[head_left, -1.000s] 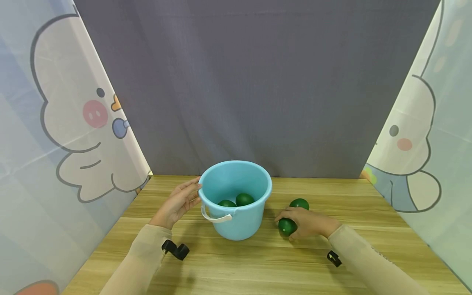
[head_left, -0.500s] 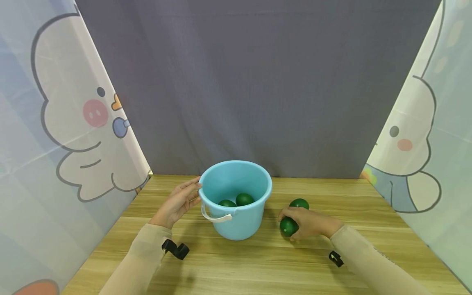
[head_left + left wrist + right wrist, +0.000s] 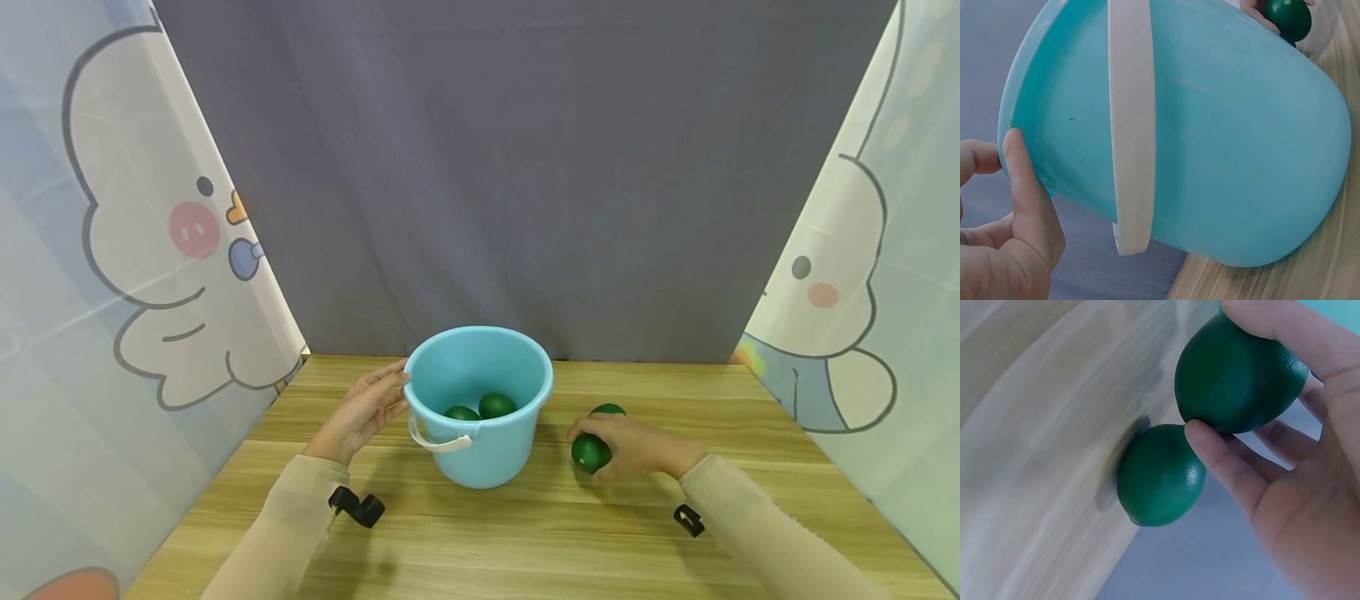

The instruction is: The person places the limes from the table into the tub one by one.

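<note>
Head view: resting the left grip (image 3: 366, 417), fingers relaxed and not wrapped round anything, against the left side of the rim of a light-blue round plastic bucket (image 3: 491, 454), probably to prevent sliding or tipping. Holding a dark-green oval lime (image 3: 588, 454) in the right grip (image 3: 636, 446), to the right of the bucket and apart from it, over the light-brown wood-grain desk (image 3: 480, 542). Showing just behind the right grip, partly covered: a second dark-green lime (image 3: 608, 409). Lying inside the bucket: a third dark-green lime (image 3: 497, 406) and, beside it, a fourth dark-green lime (image 3: 461, 413). Hanging down against the outer wall: a white curved plastic handle (image 3: 447, 447), usefully clear of the mouth.

Left wrist view: touching the rim and upper wall lightly with fingertips, more for bracing than lifting, by the look of it. Visible beyond the bucket: the held lime.

Right wrist view: curled about the held lime, thumb on one side and fingers on the other, spread only to the fruit's own width, likely for a secure hold. Apparently raised off the desk. Lying just beside a fingertip: the second lime, possibly touching; impossible to tell.
</note>
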Tool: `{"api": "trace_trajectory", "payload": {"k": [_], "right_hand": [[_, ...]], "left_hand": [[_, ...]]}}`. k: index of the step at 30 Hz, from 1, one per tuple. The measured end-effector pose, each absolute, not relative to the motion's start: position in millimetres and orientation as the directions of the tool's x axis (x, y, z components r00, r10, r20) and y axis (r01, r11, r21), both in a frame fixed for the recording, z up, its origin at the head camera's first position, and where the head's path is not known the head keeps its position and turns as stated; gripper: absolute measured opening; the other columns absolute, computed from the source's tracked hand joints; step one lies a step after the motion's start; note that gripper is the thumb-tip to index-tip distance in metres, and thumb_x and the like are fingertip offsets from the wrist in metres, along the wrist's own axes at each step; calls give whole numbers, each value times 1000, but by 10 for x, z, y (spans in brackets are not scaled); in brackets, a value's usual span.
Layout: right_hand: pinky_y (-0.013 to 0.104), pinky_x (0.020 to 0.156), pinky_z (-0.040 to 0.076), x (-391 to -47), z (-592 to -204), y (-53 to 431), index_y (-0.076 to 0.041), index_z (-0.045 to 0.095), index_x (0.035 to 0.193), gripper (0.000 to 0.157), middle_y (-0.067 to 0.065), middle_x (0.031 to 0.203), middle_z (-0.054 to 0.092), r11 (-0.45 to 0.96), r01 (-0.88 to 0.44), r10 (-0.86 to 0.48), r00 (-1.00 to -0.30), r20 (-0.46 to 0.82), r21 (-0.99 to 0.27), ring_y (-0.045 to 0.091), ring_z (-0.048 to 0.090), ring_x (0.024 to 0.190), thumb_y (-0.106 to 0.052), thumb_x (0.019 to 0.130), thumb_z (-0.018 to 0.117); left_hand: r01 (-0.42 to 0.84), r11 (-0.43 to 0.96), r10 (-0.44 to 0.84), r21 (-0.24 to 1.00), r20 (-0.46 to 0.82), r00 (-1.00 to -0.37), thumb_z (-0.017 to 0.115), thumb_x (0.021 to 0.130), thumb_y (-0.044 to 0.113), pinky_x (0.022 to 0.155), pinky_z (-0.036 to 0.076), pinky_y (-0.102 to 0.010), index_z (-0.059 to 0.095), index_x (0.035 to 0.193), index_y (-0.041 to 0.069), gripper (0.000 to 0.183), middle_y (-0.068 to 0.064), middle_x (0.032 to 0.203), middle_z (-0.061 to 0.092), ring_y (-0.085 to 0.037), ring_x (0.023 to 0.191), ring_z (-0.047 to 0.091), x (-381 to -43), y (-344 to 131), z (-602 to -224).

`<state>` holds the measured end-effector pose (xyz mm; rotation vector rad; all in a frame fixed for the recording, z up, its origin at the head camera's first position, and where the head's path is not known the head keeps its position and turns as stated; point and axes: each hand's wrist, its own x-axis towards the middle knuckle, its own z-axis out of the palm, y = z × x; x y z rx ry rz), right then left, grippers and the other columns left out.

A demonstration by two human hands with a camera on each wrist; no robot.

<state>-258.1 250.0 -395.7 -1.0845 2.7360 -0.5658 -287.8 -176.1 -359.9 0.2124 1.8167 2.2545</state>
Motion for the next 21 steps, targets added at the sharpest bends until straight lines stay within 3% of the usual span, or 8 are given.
{"api": "trace_trajectory", "payload": {"k": [5, 14, 21], "right_hand": [[27, 73, 53, -2581, -3869, 2527, -14, 61, 123, 52, 0, 118, 57, 654, -643, -692, -721, 28, -399, 16, 55, 96, -8, 76, 82], [28, 77, 53, -2582, -3727, 2580, -23, 61, 121, 52, -5, 112, 57, 645, -666, -696, -714, 71, -374, 13, 55, 96, -6, 76, 82], [29, 77, 54, -2572, -3622, 2596, -20, 61, 121, 52, -5, 109, 57, 649, -667, -690, -719, 86, -365, 12, 55, 94, -6, 76, 83]], "left_hand": [[-91, -204, 276, 975, -32, -960, 58, 102, 12, 75, 57, -15, 38, 153, 1, 57, -14, 139, 49, -8, 89, 65, -2877, -1761, -3597], [-93, -209, 279, 973, -32, -960, 58, 101, 12, 75, 57, -15, 37, 153, 1, 57, -15, 141, 47, -7, 88, 65, -2877, -1760, -3594], [-91, -211, 281, 973, -29, -959, 58, 102, 11, 74, 57, -14, 37, 153, 1, 57, -16, 143, 45, -6, 86, 64, -2873, -1759, -3592]]}}
